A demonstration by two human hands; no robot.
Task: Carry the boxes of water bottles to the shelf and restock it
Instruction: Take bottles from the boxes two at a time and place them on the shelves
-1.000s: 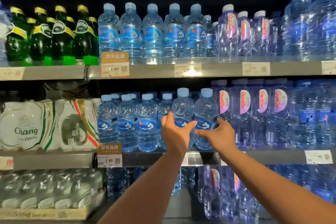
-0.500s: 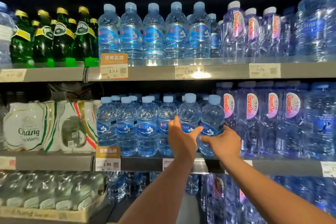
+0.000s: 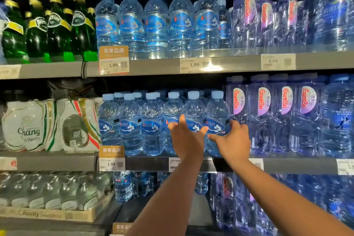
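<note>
Standing in a tight row along the front of the middle shelf [image 3: 149, 164], the small blue-labelled water bottles [image 3: 132, 124] fill their section from the orange price tag [image 3: 111, 159] across to the Ganten bottles [image 3: 262, 115]. More caps show behind them, so this facing looks stocked several deep. By that reading the restocking here is nearly finished, with only the last two bottles at the right end left to settle. No boxes are in view, so how much stock remains to be carried cannot be told.

The right hand [image 3: 232, 141] holds the end bottle [image 3: 217, 113]. Its thumb lies across the front below the label, and its fingers curl round the flank that faces the Ganten bottles.

The left hand [image 3: 186, 140] is spread open against the second bottle [image 3: 193, 111]. Its fingers are straight and point upward, and its thumb is splayed out toward the right hand. It presses on the bottle rather than gripping it. Both bottles stand upright on the shelf, touching each other.

Further out, Chang water packs [image 3: 38, 124] sit to the left on the same level. Above, the upper shelf [image 3: 153, 67] carries green Perrier bottles [image 3: 57, 30] and a larger size of the blue-labelled water.
</note>
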